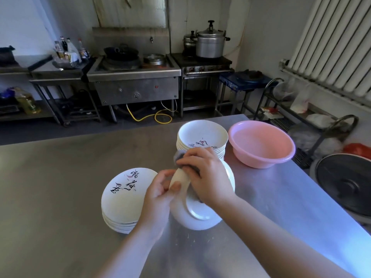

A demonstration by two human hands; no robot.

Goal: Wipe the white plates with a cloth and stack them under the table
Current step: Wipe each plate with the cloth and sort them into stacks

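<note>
1. In the centre of the frame, a little below the middle, the person holds one white plate [200, 213] tilted on its edge, with its underside and round foot ring turned toward the camera. The plate is glossy and plain white on this side; I cannot tell whether its lower rim touches the table.
2. The left hand [160, 194] grips the left rim of this plate, with the thumb on the near side and the fingers curled behind it.
3. The right hand [202, 177] is closed around a grey cloth [179, 156] and presses it against the upper part of the plate. Only a small bunched part of the cloth shows, above the knuckles.
4. At the lower left of the hands stands a pile of plates [124, 199] on the steel table [60, 187]. The top plate is white with black brush writing and small pink marks on its face.
5. Just above the hands, a second pile of deeper plates [202, 135] stands on the table. It is white too, with similar black and pink writing inside, partly hidden by the right hand.
6. To the right of this second pile, near it, sits a pink plastic basin [261, 145].
7. In the upper part of the frame there is a steel stove [136, 85] with a dark wok [121, 52], and to its right a big metal pressure cooker [210, 44].
8. At the upper right of the frame there is a white radiator [337, 43].
</note>
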